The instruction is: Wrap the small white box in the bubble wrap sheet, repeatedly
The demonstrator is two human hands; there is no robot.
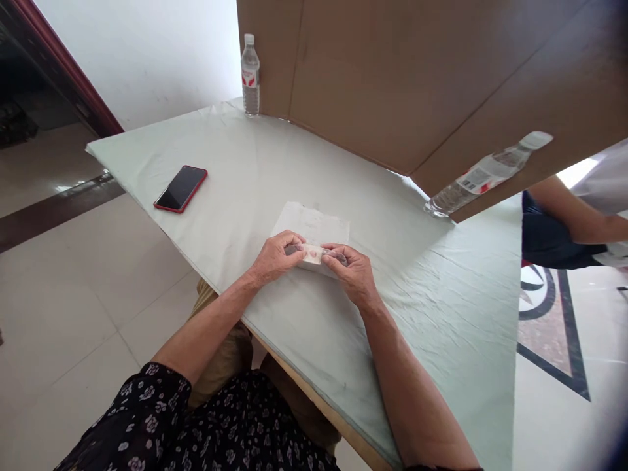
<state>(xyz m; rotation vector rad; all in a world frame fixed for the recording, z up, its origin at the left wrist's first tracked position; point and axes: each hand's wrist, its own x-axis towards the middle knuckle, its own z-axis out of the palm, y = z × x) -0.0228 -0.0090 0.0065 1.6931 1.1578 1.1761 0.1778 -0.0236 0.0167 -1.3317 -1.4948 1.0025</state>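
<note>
Phone [181,188] in red case, dark screen up, near the edge of the pale green tablecloth [441,327]. Big brown cardboard panel [353,72] standing behind. Two clear bottles, white caps, red-and-white labels: one [250,78] by the panel's far end, other [483,175] near its lower corner. White wall [157,59]. Seated person's arm [574,209] past the table, patterned floor inlay [549,327] below.

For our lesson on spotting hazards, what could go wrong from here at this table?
1. The phone lies close to the edge of the table, so a knock might send it to the floor.
2. The small item is held near its ends by the left hand and right hand; it could slip if either grip loosens.
3. The bottle on the right stands by the cardboard, which might tip it if bumped.
</note>
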